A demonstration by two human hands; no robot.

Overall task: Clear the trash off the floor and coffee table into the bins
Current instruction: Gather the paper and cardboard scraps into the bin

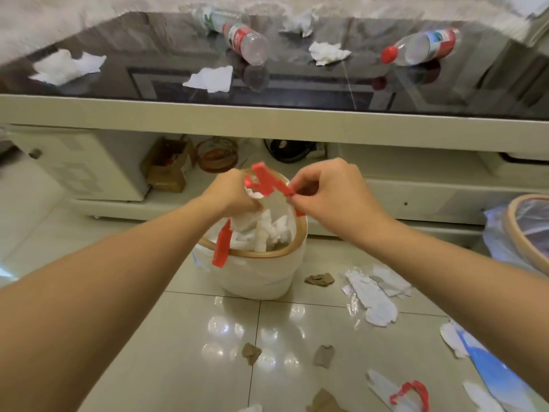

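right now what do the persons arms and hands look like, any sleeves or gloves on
Both forearms are bare as far as the frame shows: no sleeves in view. The left hand and right hand wear no gloves, and no rings, watch or wristband can be seen.

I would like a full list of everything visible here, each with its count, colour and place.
plastic bottles: three, clear; two with red labels, one green; coffee table
crumpled tissues: five, white; coffee table
bin: one, cream, wooden rim; floor, full of white paper
second bin: one, wooden rim; right edge
red drawstring: one; above the bin
cardboard scraps: several, brown; floor
plastic wrappers: several, white, blue; floor right
left hand: grips bag top
right hand: pinches drawstring
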